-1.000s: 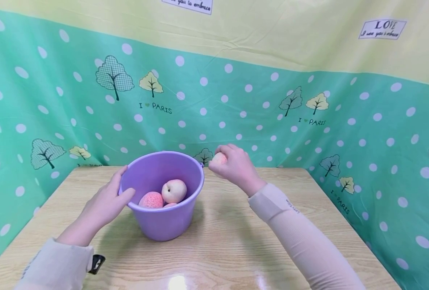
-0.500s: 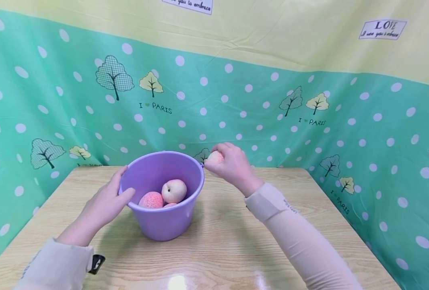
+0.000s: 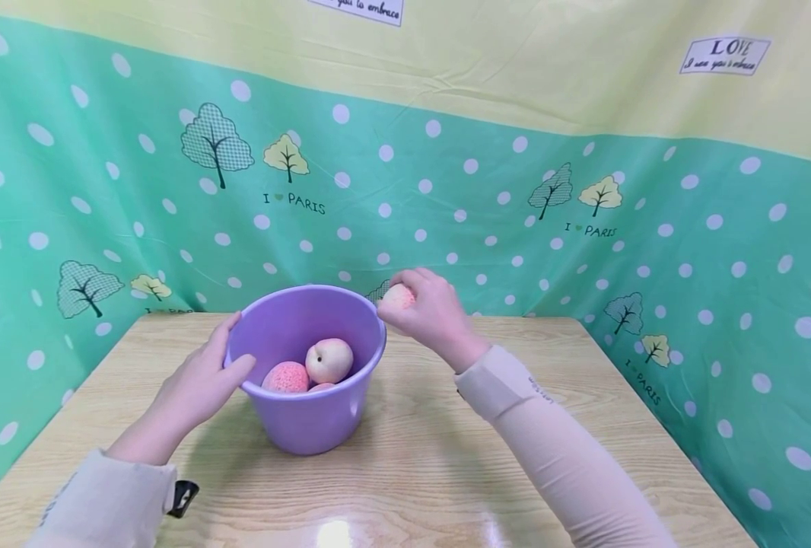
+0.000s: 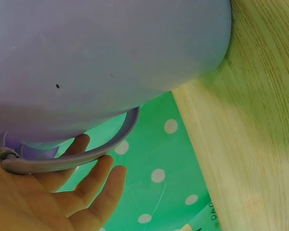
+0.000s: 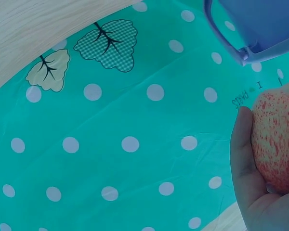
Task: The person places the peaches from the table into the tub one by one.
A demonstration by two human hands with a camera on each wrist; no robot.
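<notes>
A purple bucket (image 3: 310, 422) stands on the table, its mouth tilted toward me. My left hand (image 3: 200, 380) grips its left rim, thumb over the inside and fingers along the outside. In the left wrist view the bucket's handle (image 4: 89, 156) lies across those fingers. My right hand (image 3: 440, 316) holds a red-speckled peach (image 3: 400, 297) beside the right rim, level with the bucket's top. Inside the bucket lie a pink peach (image 3: 287, 377) and a pale peach (image 3: 330, 360) with a dark stem spot. A sliver of another pink peach (image 3: 322, 387) shows between them.
The wooden table (image 3: 405, 495) reaches back to a green dotted curtain (image 3: 419, 205) that surrounds it on the back and sides. A black clip-like piece (image 3: 183, 498) sits at my left cuff.
My right hand, with the peach in it, has moved a little left toward the bucket's right rim. The left hand and the bucket have stayed in place.
</notes>
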